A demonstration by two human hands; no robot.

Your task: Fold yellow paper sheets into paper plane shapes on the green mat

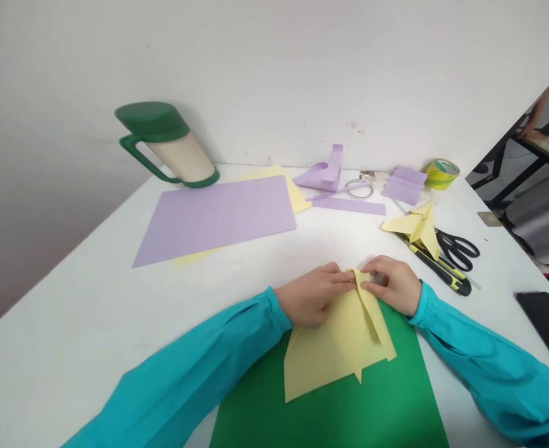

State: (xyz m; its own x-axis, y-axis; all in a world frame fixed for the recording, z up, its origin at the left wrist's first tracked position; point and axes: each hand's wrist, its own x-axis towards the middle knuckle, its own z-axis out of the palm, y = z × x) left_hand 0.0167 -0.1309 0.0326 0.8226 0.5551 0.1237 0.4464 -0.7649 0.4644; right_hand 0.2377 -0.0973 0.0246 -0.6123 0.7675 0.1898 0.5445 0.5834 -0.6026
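Note:
A partly folded sheet of yellow paper (pixel 330 348) lies on a green sheet (pixel 386 404), with a narrow flap turned over along its right side. At the paper's top edge my left hand (pixel 314 294) has its fingers bent and pressed together on the fold. My right hand (pixel 393 283) pinches the same fold from the right, thumb and fingers close to the left fingertips. The paper right under the fingertips is partly hidden.
To the right lie a yellow folded paper plane (pixel 418 229), black scissors (pixel 456 247) and a utility knife (pixel 446 274). Farther back are purple sheets (pixel 222 214), purple strips (pixel 349 206), tape (pixel 441 174) and a green-lidded jug (pixel 181 155). A dark flat object (pixel 542 323) sits at the right edge.

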